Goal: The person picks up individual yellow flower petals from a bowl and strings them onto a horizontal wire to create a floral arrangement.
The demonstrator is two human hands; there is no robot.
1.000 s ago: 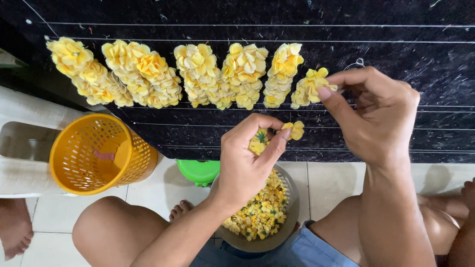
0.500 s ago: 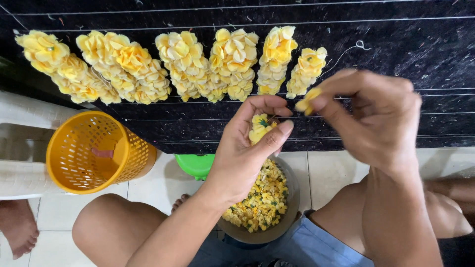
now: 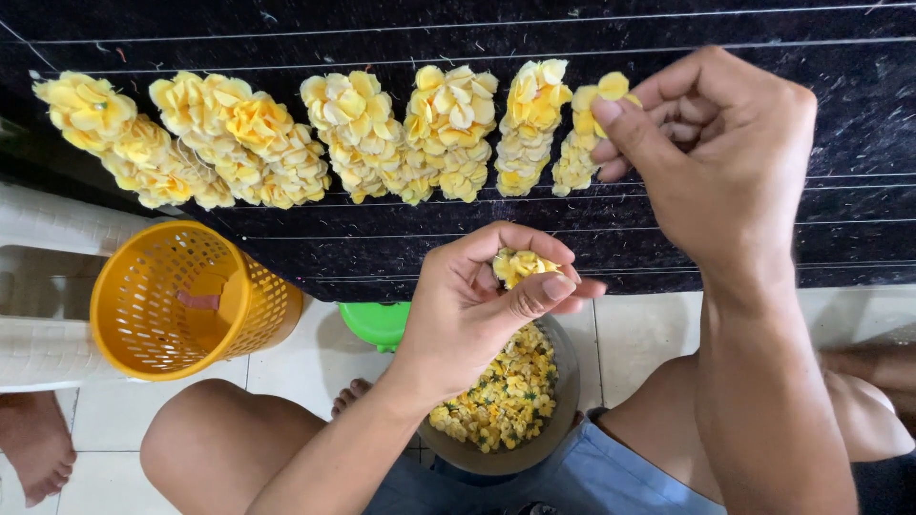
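At the far left, a yellow perforated basket (image 3: pixel 181 300) is lying tilted beside a white plastic seat (image 3: pixel 43 305), with a green object (image 3: pixel 377 322) just right of it on the tiled floor. Across the far side, finished clusters of yellow flowers (image 3: pixel 286 138) are sitting in a row on the dark stone slab (image 3: pixel 401 243), along thin threads; six bunches appear done, and the rightmost one (image 3: pixel 584 138) is looking thinner than the rest. The left hand (image 3: pixel 477 305) is curling its fingers around a small clump of loose blossoms (image 3: pixel 520 265), pinching them between thumb and fingertips above the round bowl (image 3: pixel 563 401) on the person's lap. That bowl is holding plenty of unstrung flowers, so much seems left. The right hand (image 3: pixel 725 162) is pinching a blossom against the rightmost bunch.
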